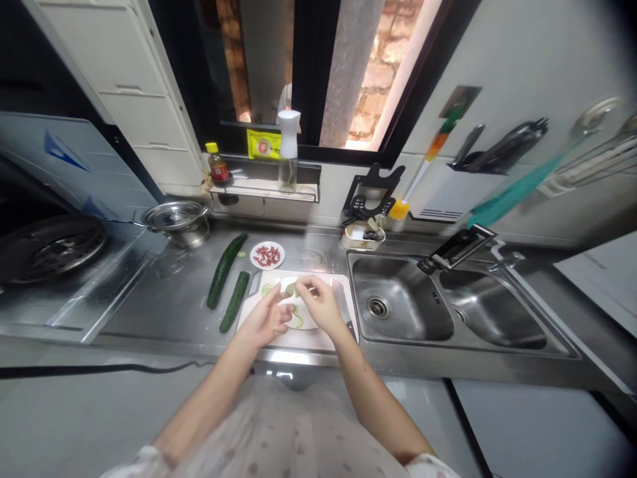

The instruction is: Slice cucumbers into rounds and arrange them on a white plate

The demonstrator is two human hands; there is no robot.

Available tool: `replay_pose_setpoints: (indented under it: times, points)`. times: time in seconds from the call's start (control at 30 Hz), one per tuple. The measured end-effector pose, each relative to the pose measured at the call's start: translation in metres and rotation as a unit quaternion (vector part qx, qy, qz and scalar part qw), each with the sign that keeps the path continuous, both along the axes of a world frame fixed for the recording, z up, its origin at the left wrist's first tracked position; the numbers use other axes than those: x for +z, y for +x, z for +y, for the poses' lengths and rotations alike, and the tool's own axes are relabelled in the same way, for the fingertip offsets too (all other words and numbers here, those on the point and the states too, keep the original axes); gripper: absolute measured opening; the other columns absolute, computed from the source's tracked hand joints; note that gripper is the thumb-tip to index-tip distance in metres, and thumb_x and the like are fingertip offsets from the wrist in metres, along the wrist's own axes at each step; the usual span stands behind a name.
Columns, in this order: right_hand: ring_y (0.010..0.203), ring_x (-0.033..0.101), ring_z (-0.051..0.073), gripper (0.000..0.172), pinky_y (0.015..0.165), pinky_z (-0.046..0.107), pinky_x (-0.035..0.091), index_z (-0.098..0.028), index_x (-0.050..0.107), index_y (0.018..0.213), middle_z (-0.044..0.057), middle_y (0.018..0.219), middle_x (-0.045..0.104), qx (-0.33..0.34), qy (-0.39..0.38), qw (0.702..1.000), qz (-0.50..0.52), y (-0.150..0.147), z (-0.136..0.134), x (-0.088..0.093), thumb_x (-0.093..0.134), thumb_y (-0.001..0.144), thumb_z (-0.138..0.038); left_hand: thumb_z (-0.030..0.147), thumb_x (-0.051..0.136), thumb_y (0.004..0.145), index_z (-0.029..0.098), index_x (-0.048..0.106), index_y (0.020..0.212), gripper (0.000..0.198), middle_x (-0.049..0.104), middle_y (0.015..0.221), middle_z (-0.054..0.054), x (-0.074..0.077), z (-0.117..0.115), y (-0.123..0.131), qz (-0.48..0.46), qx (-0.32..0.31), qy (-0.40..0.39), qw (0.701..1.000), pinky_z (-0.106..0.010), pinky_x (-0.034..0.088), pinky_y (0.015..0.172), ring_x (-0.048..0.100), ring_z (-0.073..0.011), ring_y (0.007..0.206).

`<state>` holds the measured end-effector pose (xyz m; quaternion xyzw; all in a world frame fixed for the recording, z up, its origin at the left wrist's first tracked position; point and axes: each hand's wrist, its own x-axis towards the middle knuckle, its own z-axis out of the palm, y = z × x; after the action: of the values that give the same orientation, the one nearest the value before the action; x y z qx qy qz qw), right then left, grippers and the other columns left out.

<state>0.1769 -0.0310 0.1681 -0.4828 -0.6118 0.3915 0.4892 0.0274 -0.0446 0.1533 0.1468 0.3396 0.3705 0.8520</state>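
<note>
My right hand [318,304] pinches a thin cucumber slice [291,289] above the cutting board [318,340]. Beside it, my left hand [269,320] is turned palm up with its fingers apart and loosely bent, holding nothing that I can see. Several pale cucumber slices [297,321] lie below the hands on a white plate [309,320], partly hidden by them. A knife [350,326] rests along the board's right side. Left of the board lie a long whole cucumber [225,271] and a shorter cut cucumber [234,302].
A small plate [281,255] of chopped red pieces stands behind the board. To the right is a double sink [401,299] with a black faucet [455,249]. A lidded steel pot [179,224] is at the back left; a shelf [263,189] holds bottles.
</note>
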Motion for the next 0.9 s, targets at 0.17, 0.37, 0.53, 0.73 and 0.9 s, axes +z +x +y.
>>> replay_pose_setpoints:
  times: [0.17, 0.37, 0.53, 0.73, 0.9]
  points:
    - [0.078, 0.059, 0.015, 0.014, 0.067, 0.025, 0.043, -0.020, 0.064, 0.078, 0.001, 0.079, 0.065, 0.016, 0.018, 0.999, -0.035, 0.003, 0.000, -0.006, 0.055, 0.083, -0.031, 0.042, 0.068, 0.077, 0.016, 0.057, 0.092, 0.032, 0.054, 0.068, 0.000, 0.008, 0.006, 0.000, -0.004, 0.008, -0.010, 1.000, -0.012, 0.023, 0.035, 0.046, -0.0048, 0.047]
    - [0.078, 0.057, 0.015, 0.017, 0.067, 0.026, 0.043, -0.021, 0.062, 0.076, 0.001, 0.077, 0.064, 0.037, 0.055, 0.995, -0.074, 0.010, 0.001, -0.008, 0.054, 0.085, -0.032, 0.025, 0.076, 0.069, 0.020, 0.057, 0.105, 0.041, 0.053, 0.071, 0.003, 0.010, 0.012, -0.003, 0.040, 0.030, 0.043, 0.998, -0.010, 0.021, 0.035, 0.045, -0.0027, 0.048]
    - [0.080, 0.057, 0.015, 0.017, 0.070, 0.026, 0.043, -0.021, 0.063, 0.077, 0.002, 0.080, 0.065, 0.042, 0.061, 0.992, -0.100, 0.013, 0.000, -0.008, 0.054, 0.086, -0.032, 0.025, 0.078, 0.066, 0.021, 0.056, 0.109, 0.049, 0.056, 0.076, 0.002, 0.008, 0.015, -0.004, 0.087, 0.029, 0.072, 0.993, -0.011, 0.021, 0.037, 0.048, -0.0039, 0.053]
    - [0.083, 0.056, 0.016, 0.018, 0.074, 0.028, 0.044, -0.022, 0.064, 0.078, 0.002, 0.082, 0.065, 0.052, 0.075, 0.988, -0.122, 0.014, -0.001, -0.009, 0.052, 0.088, -0.032, 0.024, 0.078, 0.063, 0.020, 0.056, 0.114, 0.055, 0.053, 0.071, 0.002, 0.013, 0.016, -0.005, 0.138, 0.034, 0.120, 0.983, -0.012, 0.018, 0.039, 0.046, -0.0042, 0.054]
    - [0.085, 0.056, 0.017, 0.017, 0.075, 0.029, 0.044, -0.022, 0.063, 0.079, 0.002, 0.084, 0.065, 0.059, 0.085, 0.985, -0.141, 0.015, -0.003, -0.005, 0.052, 0.089, -0.031, 0.025, 0.078, 0.061, 0.021, 0.057, 0.114, 0.057, 0.050, 0.067, 0.004, 0.019, 0.015, -0.006, 0.198, 0.042, 0.152, 0.967, -0.014, 0.017, 0.041, 0.045, -0.0052, 0.055]
